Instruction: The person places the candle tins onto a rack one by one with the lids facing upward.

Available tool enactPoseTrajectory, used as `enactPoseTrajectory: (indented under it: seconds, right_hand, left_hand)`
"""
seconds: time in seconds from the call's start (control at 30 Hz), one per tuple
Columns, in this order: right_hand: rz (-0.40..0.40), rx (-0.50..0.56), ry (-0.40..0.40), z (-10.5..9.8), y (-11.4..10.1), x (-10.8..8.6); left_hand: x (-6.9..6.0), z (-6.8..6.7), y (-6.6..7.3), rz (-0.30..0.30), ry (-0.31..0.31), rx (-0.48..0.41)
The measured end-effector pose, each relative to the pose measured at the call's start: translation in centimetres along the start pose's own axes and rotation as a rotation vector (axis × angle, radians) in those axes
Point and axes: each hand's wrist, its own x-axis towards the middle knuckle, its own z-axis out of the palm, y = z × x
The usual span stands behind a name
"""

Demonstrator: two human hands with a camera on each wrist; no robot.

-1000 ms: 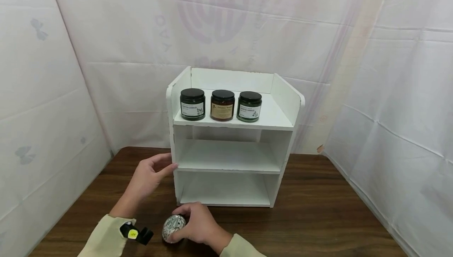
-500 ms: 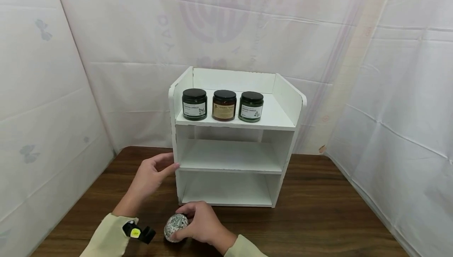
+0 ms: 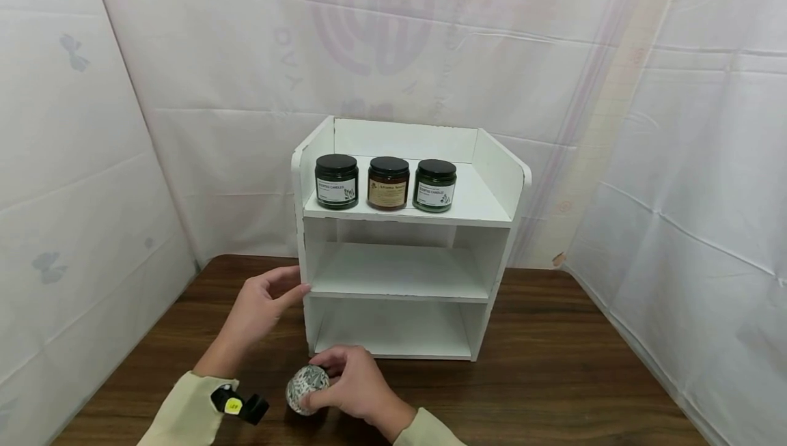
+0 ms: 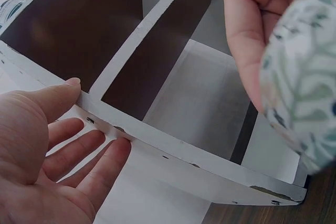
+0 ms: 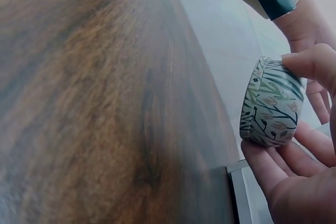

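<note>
My right hand (image 3: pixel 358 383) grips a small round tin (image 3: pixel 307 384) with a leaf and flower pattern, thumb on one side and fingers on the other. In the right wrist view the tin (image 5: pixel 272 106) shows its side, between thumb and fingertips. It is just above the table, in front of the shelf's lower left corner. My left hand (image 3: pixel 258 306) holds the left side panel of the white shelf (image 3: pixel 399 270). The left wrist view shows that thumb over the panel's front edge and the fingertips (image 4: pixel 122 148) against its outer face.
On the shelf's top level stand a dark green candle jar (image 3: pixel 336 183), an amber one (image 3: pixel 388 184) and a green one (image 3: pixel 434 186), all black-lidded. Below are two bare levels. The shelf stands on a dark wooden table (image 3: pixel 553 364), with white cloth (image 3: pixel 233 159) hung around it.
The right hand has raised the tin slightly and shifted it a little to the right. The left hand keeps its place on the shelf's side panel.
</note>
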Motion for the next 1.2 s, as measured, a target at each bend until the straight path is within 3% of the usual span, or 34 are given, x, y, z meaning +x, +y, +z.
enactPoseTrajectory:
  seconds: [0.23,1.2]
  right_hand:
    - [0.007,0.097,0.009,0.04,-0.19,-0.03]
    - [-0.028,0.198,-0.015,-0.36,-0.75,-0.41]
  left_hand:
    - [0.03,-0.03,0.08,0.0,0.001,0.004]
    - [-0.04,-0.15,0.36,-0.008,-0.01,-0.012]
